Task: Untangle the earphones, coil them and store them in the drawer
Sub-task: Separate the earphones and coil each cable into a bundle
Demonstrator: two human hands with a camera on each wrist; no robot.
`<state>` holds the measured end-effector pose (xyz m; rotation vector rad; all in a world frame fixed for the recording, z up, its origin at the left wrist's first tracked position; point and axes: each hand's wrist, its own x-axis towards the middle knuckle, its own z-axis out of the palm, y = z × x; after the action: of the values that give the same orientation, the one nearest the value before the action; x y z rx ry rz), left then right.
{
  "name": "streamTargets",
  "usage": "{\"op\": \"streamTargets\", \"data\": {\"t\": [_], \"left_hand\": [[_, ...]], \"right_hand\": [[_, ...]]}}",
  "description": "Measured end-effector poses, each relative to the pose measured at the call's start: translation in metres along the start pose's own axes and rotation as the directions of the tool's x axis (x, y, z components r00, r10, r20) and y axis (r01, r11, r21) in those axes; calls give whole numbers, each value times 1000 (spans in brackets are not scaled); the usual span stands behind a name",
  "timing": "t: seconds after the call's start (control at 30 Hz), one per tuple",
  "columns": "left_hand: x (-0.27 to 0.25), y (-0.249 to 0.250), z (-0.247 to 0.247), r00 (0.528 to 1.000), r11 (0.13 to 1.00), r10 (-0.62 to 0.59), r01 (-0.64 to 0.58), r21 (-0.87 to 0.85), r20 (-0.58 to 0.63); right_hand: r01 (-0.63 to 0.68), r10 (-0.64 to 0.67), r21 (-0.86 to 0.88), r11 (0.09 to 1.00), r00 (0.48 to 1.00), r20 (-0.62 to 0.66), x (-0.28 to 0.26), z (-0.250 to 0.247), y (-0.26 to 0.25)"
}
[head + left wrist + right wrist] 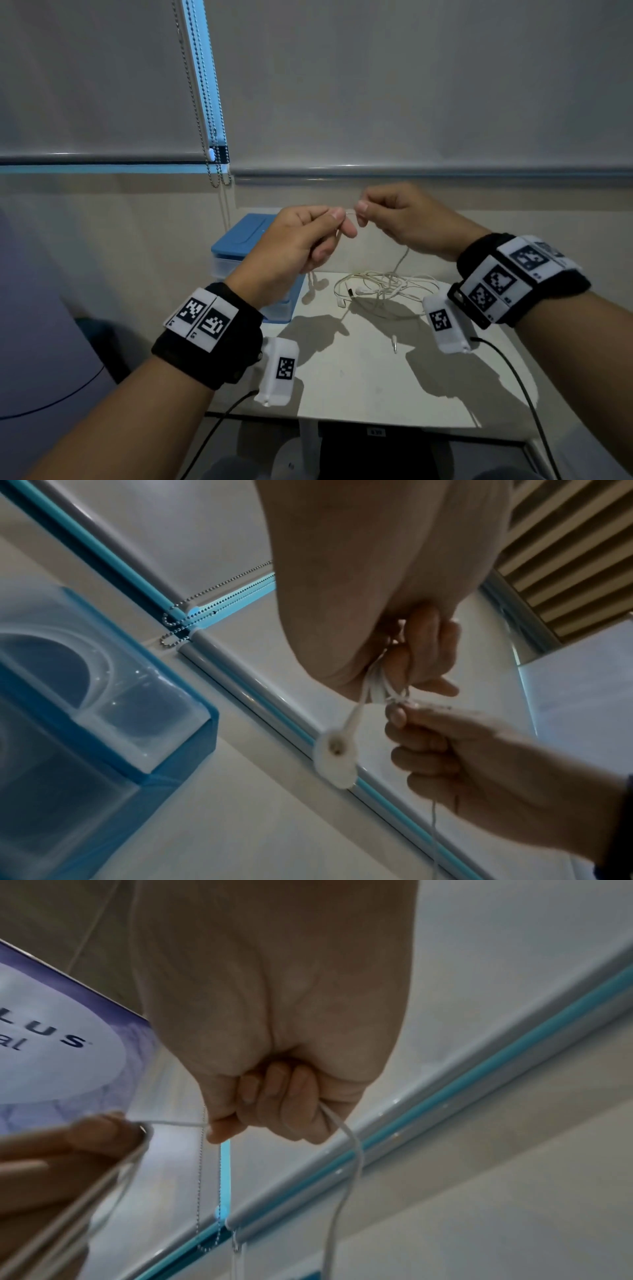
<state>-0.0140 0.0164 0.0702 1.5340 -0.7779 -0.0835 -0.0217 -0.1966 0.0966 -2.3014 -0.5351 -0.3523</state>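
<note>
White earphones (pixel 383 286) lie in a tangled heap on the white table (pixel 359 383), with their jack (pixel 395 344) loose near the middle. Both hands are raised above the heap. My left hand (pixel 337 219) pinches a short stretch of the cord, and two earbuds (pixel 317 284) dangle below it; one earbud (pixel 337 753) hangs close in the left wrist view. My right hand (pixel 361 210) pinches the same cord a little to the right (pixel 219 1125), and the cord (pixel 346 1164) runs down from its fist to the heap. The blue drawer unit (pixel 250 236) stands behind my left hand.
Roller blinds cover the window behind the table, and their bead chains (pixel 212 137) hang down just left of the drawer unit. Black cables (pixel 513 373) trail from both wrist cameras over the table's front edge. A purple box (pixel 51 1053) shows at the left.
</note>
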Motion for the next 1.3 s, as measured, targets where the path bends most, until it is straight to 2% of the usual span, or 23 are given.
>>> {"op": "streamTargets", "data": {"t": [0.23,0.3,0.37,0.47,0.53,0.6,0.73,0.9,1.03,1.17,1.23,1.3], "left_hand": [[1,-1,-1,994,962,-12,-17,-271,-104],[2,-6,-2,985,956,-17,-34,-291,-169],[3,-9,-2,973,974,-11,-42,-224,-229],[4,-12,1,974,998,50,-40,51,-223],[3,-13,2,982,970,89,-48,238,-166],[1,-13,4,992,959,72,-40,282,-103],[-1,-4,3,999,986,0,9,165,-53],[0,3,-7,1000,994,-28,28,-108,2],[2,4,-11,997,958,-17,-6,-286,-79],[4,0,-5,981,920,-55,-24,-391,-189],[6,-4,-2,961,928,-81,-24,-372,-264],[8,-8,3,946,962,-82,-7,-273,-313]], "right_hand": [[-22,16,39,999,990,139,-17,39,8],[0,-5,26,1000,980,201,-20,40,4],[23,-15,-25,999,961,276,-22,38,-5],[44,-36,-20,999,949,314,-19,26,-18],[62,-66,24,998,964,257,-13,13,-25],[95,-92,-12,995,985,145,-6,1,-28],[48,-47,-43,998,999,25,2,-7,-15],[-48,53,88,995,997,-62,-6,5,18],[-86,85,87,992,996,14,-20,24,28],[-32,31,17,999,995,94,-25,44,19],[-5,15,-61,998,987,161,-26,50,11],[33,1,-140,990,971,240,-26,52,-1]]}}
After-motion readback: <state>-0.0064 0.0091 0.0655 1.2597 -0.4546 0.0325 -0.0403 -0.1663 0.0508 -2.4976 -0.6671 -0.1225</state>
